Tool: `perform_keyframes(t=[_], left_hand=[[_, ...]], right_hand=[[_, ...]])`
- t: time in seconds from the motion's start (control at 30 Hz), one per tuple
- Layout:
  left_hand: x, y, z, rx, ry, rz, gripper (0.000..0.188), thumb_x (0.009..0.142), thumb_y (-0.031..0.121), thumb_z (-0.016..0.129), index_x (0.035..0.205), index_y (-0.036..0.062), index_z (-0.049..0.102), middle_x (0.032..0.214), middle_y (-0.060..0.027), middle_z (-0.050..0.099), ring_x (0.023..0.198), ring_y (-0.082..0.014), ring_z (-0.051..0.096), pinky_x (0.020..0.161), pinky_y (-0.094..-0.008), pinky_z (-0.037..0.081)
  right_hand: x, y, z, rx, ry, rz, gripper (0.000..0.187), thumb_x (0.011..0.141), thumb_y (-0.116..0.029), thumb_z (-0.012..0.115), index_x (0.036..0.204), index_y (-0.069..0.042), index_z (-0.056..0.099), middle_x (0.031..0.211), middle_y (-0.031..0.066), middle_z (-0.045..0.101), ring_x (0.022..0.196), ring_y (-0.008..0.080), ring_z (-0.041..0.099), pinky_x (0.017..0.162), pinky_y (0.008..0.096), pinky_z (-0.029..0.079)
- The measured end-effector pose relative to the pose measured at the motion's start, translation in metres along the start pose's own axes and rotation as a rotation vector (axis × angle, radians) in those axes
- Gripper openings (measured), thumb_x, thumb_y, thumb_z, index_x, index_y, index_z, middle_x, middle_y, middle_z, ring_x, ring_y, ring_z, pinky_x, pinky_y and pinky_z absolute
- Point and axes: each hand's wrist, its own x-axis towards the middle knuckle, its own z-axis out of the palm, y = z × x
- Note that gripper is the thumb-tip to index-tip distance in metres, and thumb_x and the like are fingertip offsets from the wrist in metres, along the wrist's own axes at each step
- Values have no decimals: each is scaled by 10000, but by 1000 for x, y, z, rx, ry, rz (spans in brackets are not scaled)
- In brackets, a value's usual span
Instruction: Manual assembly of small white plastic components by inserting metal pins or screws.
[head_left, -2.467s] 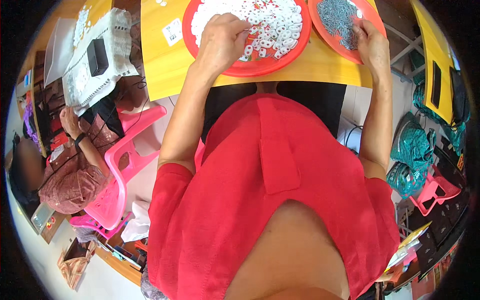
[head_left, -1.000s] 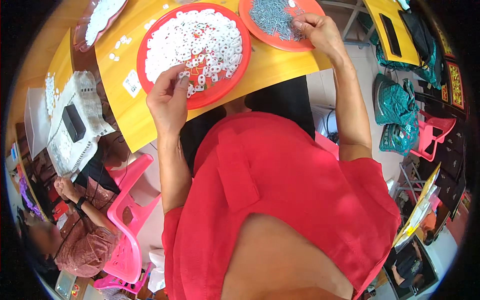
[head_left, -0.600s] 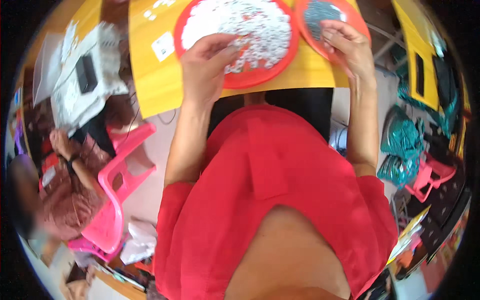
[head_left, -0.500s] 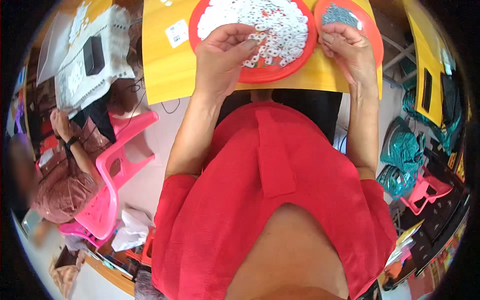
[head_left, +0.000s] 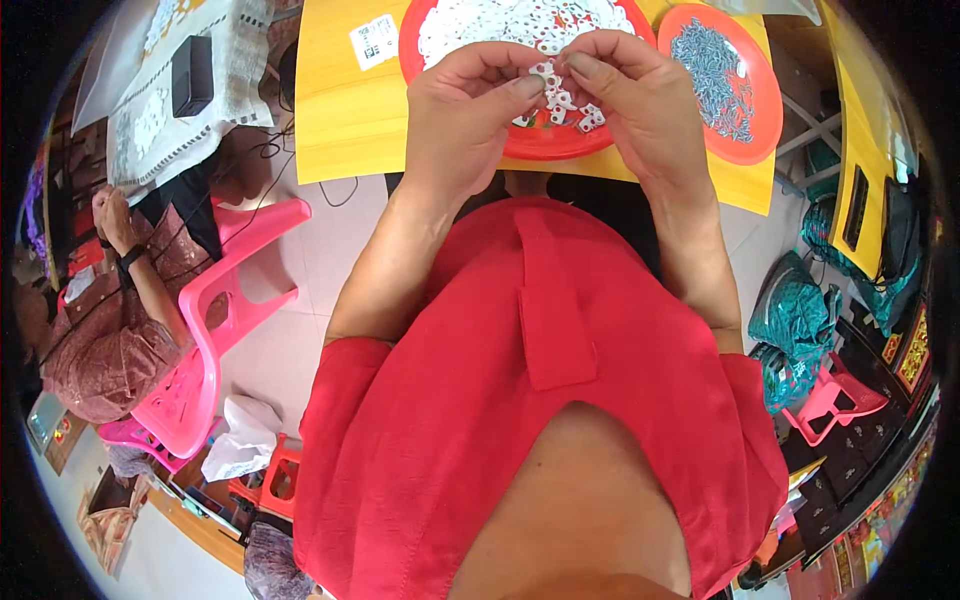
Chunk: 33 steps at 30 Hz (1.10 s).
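My left hand (head_left: 462, 125) is closed in a pinch over a red round tray (head_left: 540, 147), with what looks like a small white plastic piece (head_left: 545, 70) at its fingertips. Close beside it, my right hand (head_left: 648, 110) pinches too, its thumb and forefinger nearly meeting the left ones; whatever it holds is too small to make out. Many white plastic pieces with holes (head_left: 480, 28) fill the tray beneath both hands. To the right, a red oval plate (head_left: 762, 110) bears a heap of small grey screws (head_left: 708, 75).
Both trays stand on a yellow table (head_left: 345, 125), with a white printed label (head_left: 374, 43) at the left. Another person's hand (head_left: 115, 220) is at far left, beside a pink chair (head_left: 205, 350) and a cloth-covered table with a black box (head_left: 192, 78). Teal bags (head_left: 795, 305) lie at right.
My right hand has moved left, from the edge of the screw plate to my left hand's fingertips. My left hand has shifted slightly right, still pinched.
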Motion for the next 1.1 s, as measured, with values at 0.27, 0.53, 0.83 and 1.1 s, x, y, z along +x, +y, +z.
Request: perform_keyframes(t=[0.27,0.53,0.83,1.1], left_hand=[[1,0,1,12,9,-1,204,772,-69,539,975,-66,540,877,-139,593,740,-174,588,697,-262,497],[-1,-1,2,52,23,3,207,765,-71,547,972,-66,545,884,-131,593,749,-166,583,701,-259,495],[-4,1,10,310,126,47,188,740,-82,572,928,-75,566,855,-131,598,722,-156,580,661,-247,495],[-1,-6,8,351,157,84,169,739,-64,588,906,-75,570,817,-125,602,691,-149,578,633,-240,486]], right_hand=[[-2,-2,3,-110,-17,26,135,820,-39,546,919,49,574,817,54,584,720,87,530,650,191,432],[-2,-1,7,-198,57,-12,87,777,-56,576,813,18,604,671,-8,557,610,40,468,534,179,371],[-3,-1,11,-350,72,-44,74,763,-49,590,787,18,610,636,-6,564,575,36,462,499,187,370],[-1,4,9,-358,86,-64,81,758,-64,597,789,10,610,642,-3,569,572,37,470,495,193,375]])
